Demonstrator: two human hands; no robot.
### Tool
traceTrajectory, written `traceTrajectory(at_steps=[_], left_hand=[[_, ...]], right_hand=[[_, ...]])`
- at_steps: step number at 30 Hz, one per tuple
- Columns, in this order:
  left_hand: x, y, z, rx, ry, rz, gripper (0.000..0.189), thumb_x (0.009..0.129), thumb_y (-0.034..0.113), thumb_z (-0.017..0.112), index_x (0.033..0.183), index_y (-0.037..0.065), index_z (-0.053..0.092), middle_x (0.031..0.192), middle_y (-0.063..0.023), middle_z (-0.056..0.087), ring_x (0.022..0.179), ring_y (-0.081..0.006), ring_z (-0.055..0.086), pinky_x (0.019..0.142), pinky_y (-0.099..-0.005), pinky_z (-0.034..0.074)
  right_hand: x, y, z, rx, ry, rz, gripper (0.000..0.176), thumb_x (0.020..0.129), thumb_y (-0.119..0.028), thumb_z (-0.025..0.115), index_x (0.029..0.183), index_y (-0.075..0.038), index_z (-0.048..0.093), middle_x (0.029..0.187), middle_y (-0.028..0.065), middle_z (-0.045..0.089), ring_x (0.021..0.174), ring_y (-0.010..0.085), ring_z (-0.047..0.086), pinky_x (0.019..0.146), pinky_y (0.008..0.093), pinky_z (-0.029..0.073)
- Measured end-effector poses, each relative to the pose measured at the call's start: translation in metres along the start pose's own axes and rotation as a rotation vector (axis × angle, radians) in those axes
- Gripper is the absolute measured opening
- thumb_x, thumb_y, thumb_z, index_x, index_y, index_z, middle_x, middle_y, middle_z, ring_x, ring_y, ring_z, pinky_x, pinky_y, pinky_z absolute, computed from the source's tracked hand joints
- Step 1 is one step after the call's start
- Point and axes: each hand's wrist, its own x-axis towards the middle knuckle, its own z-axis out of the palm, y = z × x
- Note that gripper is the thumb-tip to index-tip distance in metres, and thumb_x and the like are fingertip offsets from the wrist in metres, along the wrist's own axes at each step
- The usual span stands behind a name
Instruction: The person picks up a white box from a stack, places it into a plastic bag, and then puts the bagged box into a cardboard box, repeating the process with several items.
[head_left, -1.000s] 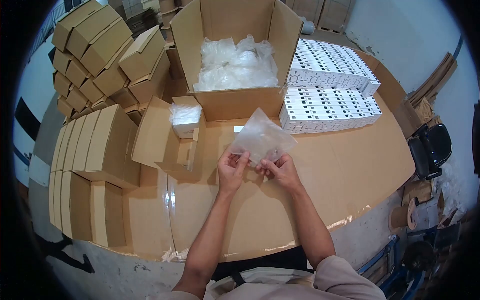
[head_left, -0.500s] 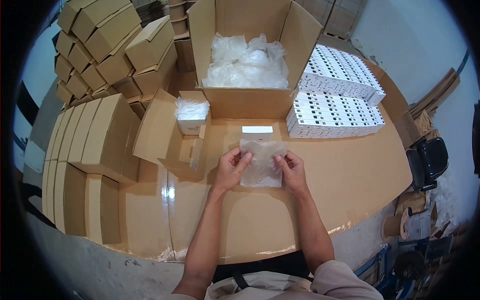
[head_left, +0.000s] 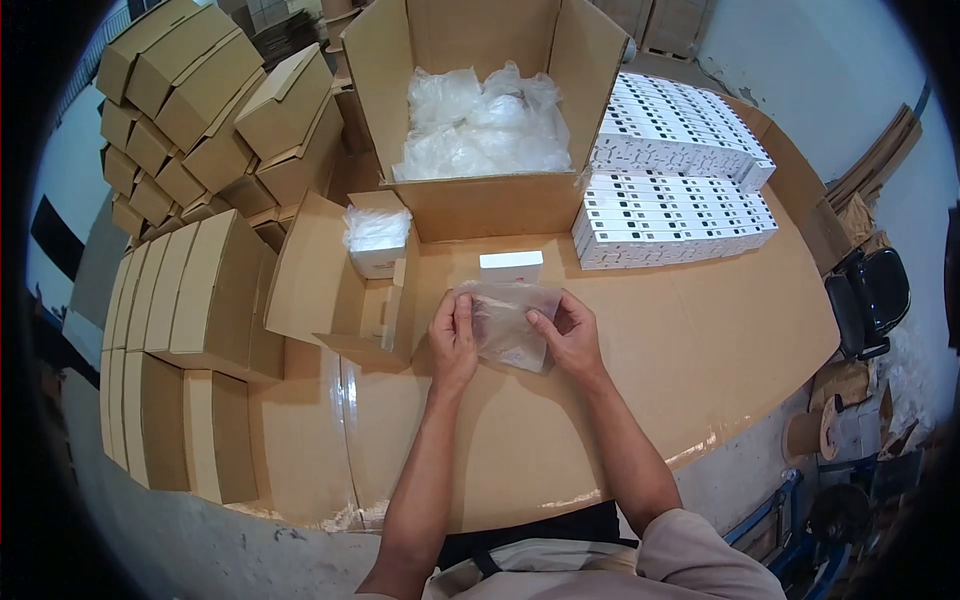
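Between my two hands, above the cardboard-covered table, is a thin translucent plastic bag. My left hand pinches its left edge with thumb and fingers. On the opposite edge, my right hand grips the plastic near the top. Just beyond the bag lies a small white box, its near part hidden behind the plastic. To the left of my hands stands an open cardboard carton, with white boxes wrapped in plastic at its far end.
A large open carton full of plastic bags stands at the back. Many white boxes are stacked at the back right. Brown cartons fill the left side, with more piled behind. A black chair stands beyond the right edge.
My hands have shifted the plastic bag slightly, and it is now tilted. My left hand has turned more upright along its edge. The camera view has moved a little.
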Motion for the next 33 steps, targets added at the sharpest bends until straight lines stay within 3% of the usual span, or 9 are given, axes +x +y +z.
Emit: traceTrajectory(at_steps=[3, 7, 9, 13, 18, 25, 30, 33], left_hand=[[0.002, 0.000, -0.004, -0.029, -0.041, -0.027, 0.025, 0.108, 0.024, 0.056, 0.100, 0.001, 0.065, 0.089, -0.0003, 0.064, 0.080, -0.0074, 0.057, 0.070, -0.0268, 0.050], [-0.004, 0.020, 0.003, -0.167, -0.164, -0.138, 0.020, 0.095, 0.015, 0.075, 0.107, 0.001, 0.066, 0.099, -0.0015, 0.068, 0.096, -0.0085, 0.062, 0.084, -0.0263, 0.051], [-0.005, 0.017, 0.003, -0.148, -0.205, -0.180, 0.027, 0.088, 0.010, 0.082, 0.108, 0.001, 0.067, 0.100, -0.0029, 0.069, 0.097, -0.0096, 0.064, 0.084, -0.0271, 0.053], [-0.005, 0.010, 0.002, -0.090, -0.243, -0.190, 0.029, 0.086, 0.010, 0.084, 0.108, 0.001, 0.066, 0.102, -0.0039, 0.070, 0.095, -0.0103, 0.066, 0.083, -0.0274, 0.054], [-0.006, 0.011, 0.004, -0.093, -0.223, -0.127, 0.030, 0.084, 0.011, 0.085, 0.107, 0.001, 0.068, 0.097, -0.0034, 0.071, 0.090, -0.0100, 0.066, 0.080, -0.0279, 0.055], [-0.006, 0.021, 0.000, 0.021, -0.366, -0.259, 0.035, 0.082, 0.014, 0.087, 0.109, 0.001, 0.068, 0.100, -0.0043, 0.072, 0.091, -0.0129, 0.068, 0.080, -0.0299, 0.055], [-0.003, 0.022, 0.000, 0.166, -0.390, -0.440, 0.031, 0.084, 0.016, 0.085, 0.107, 0.001, 0.071, 0.095, -0.0060, 0.075, 0.088, -0.0132, 0.069, 0.078, -0.0315, 0.056], [-0.003, 0.028, -0.003, 0.156, -0.409, -0.367, 0.032, 0.083, 0.017, 0.085, 0.106, -0.001, 0.071, 0.094, -0.0056, 0.075, 0.085, -0.0131, 0.068, 0.077, -0.0321, 0.056]], right_hand=[[-0.002, 0.002, -0.003, -0.001, 0.009, -0.004, 0.014, 0.098, -0.011, 0.071, 0.105, 0.002, 0.068, 0.094, 0.0026, 0.071, 0.086, 0.0076, 0.064, 0.077, 0.0246, 0.051], [-0.002, 0.006, -0.015, -0.004, -0.001, 0.049, 0.018, 0.094, -0.008, 0.075, 0.109, 0.000, 0.068, 0.106, 0.0041, 0.071, 0.097, 0.0101, 0.064, 0.082, 0.0285, 0.052], [0.000, 0.000, -0.009, -0.123, 0.066, -0.115, 0.023, 0.089, -0.005, 0.078, 0.111, -0.002, 0.070, 0.113, 0.0062, 0.069, 0.103, 0.0136, 0.063, 0.085, 0.0312, 0.052], [0.005, -0.017, -0.008, -0.426, 0.047, -0.470, 0.030, 0.081, 0.000, 0.081, 0.109, -0.004, 0.072, 0.120, 0.0105, 0.065, 0.106, 0.0201, 0.062, 0.088, 0.0352, 0.051], [0.000, -0.019, -0.010, -0.463, 0.031, -0.415, 0.021, 0.080, 0.001, 0.080, 0.099, -0.005, 0.074, 0.120, 0.0112, 0.064, 0.099, 0.0219, 0.061, 0.087, 0.0353, 0.051], [0.001, -0.021, -0.014, -0.458, 0.041, -0.408, 0.015, 0.080, -0.001, 0.080, 0.093, -0.006, 0.074, 0.122, 0.0091, 0.063, 0.104, 0.0244, 0.059, 0.090, 0.0375, 0.050], [-0.004, -0.049, -0.023, -0.663, -0.081, -0.458, 0.015, 0.079, -0.004, 0.081, 0.092, -0.008, 0.074, 0.125, 0.0078, 0.063, 0.113, 0.0287, 0.055, 0.100, 0.0429, 0.044], [-0.006, -0.068, -0.018, -0.897, -0.146, -0.511, 0.015, 0.079, -0.008, 0.080, 0.093, -0.010, 0.075, 0.125, 0.0074, 0.062, 0.115, 0.0293, 0.054, 0.102, 0.0429, 0.041]])
